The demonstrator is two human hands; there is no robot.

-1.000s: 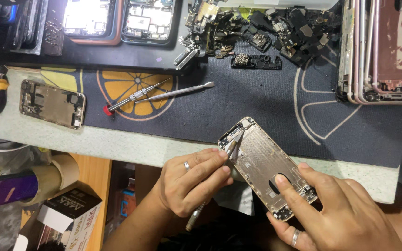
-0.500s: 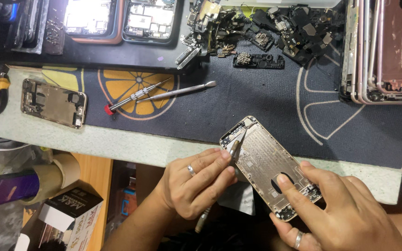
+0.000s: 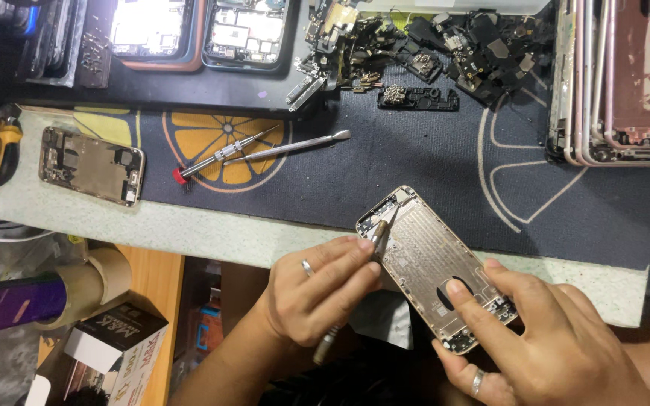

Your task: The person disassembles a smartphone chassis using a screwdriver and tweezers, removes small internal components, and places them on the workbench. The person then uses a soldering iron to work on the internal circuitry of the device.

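Observation:
A gold phone back housing (image 3: 424, 254), stripped and inner side up, lies tilted over the near edge of the counter. My right hand (image 3: 543, 338) holds its lower end, a finger pressed on the inside near a round hole. My left hand (image 3: 317, 289), with a ring, grips a thin metal screwdriver (image 3: 379, 234) like a pen. Its tip rests in the housing's upper left corner, and its handle end pokes out below my palm.
A dark work mat (image 3: 430, 162) with an orange-slice print carries a red-tipped screwdriver (image 3: 220, 156) and a metal spudger (image 3: 295, 144). Another gold housing (image 3: 92, 165) lies left. Small phone parts (image 3: 430, 45) pile at the back; stacked housings (image 3: 618, 83) stand right. Tape rolls (image 3: 95, 282) sit lower left.
The view has shifted slightly. Both hands keep their hold; the screwdriver tip stays at the housing's upper corner with only small movement.

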